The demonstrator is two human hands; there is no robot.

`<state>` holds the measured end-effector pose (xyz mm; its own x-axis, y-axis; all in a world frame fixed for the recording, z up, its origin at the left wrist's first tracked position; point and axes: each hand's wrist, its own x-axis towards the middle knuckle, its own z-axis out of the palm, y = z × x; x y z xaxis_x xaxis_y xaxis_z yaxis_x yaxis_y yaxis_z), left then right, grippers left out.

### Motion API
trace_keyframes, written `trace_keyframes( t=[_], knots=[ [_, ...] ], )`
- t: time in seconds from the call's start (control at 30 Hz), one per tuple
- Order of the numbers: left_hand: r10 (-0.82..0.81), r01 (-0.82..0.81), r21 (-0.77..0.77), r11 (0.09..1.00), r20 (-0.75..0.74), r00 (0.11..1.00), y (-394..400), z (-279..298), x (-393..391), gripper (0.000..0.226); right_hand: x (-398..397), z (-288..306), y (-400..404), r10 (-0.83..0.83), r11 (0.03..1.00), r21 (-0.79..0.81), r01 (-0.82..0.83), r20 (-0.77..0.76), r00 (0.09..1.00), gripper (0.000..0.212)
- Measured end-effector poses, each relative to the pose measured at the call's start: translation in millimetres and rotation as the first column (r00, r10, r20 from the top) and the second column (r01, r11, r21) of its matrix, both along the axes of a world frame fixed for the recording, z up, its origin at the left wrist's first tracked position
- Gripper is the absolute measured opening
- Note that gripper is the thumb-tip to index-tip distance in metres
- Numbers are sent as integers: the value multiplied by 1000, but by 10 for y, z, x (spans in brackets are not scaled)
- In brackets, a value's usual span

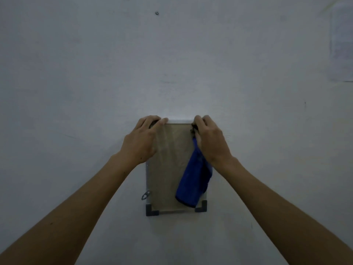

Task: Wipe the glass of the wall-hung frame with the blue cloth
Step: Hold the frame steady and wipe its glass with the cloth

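Head view puts both of my hands at the top of the frame, which sits flat against the wall. My right hand has its grip curled shut over the top right corner, and the blue cloth is pinched under its fingers along with that corner; the cloth hangs down in a long fold over the right side of the glass, its lower end near the bottom right corner bracket. Something small and dark shows at my right fingertips, too blurred to identify. My left hand has its grip closed around the top left corner, fingers hooked over the white top edge and thumb lying across the glass.

A matching dark bracket caps the bottom left corner, and a small metal hanging tab sticks out from the left edge just above it. Bare wall spreads wide on every side of the frame. A small screw sits in the wall well above, and a pale sheet of paper hangs far off at the upper right.
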<state>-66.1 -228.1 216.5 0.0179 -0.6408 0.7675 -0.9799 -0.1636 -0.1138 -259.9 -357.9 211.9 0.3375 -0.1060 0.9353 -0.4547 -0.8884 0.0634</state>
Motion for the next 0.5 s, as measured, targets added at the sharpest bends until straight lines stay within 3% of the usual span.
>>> trace_keyframes(
  t=[0.07, 0.2, 0.37, 0.43, 0.5],
  knots=[
    [3, -3, 3, 1000, 0, 1000, 5, 1, 0, 96, 11, -76, -3, 2, 1000, 2, -2, -16, 1000, 9],
    [4, -4, 2, 1000, 2, 1000, 7, -4, -12, 96, -27, -749, 71, 66, 997, 44, -56, -279, 958, 15],
    [11, -11, 14, 1000, -7, 1000, 26, 7, -39, 96, -148, -1327, 109, 210, 966, 249, -71, -597, 774, 9],
    [13, -12, 20, 1000, -8, 1000, 34, 10, -51, 96, -191, -1267, 100, 267, 936, 351, -36, -638, 722, 8],
    [7, -7, 23, 1000, -10, 1000, 30, 7, -56, 95, -222, -1091, 81, 272, 922, 382, -57, -538, 798, 6]
  ],
)
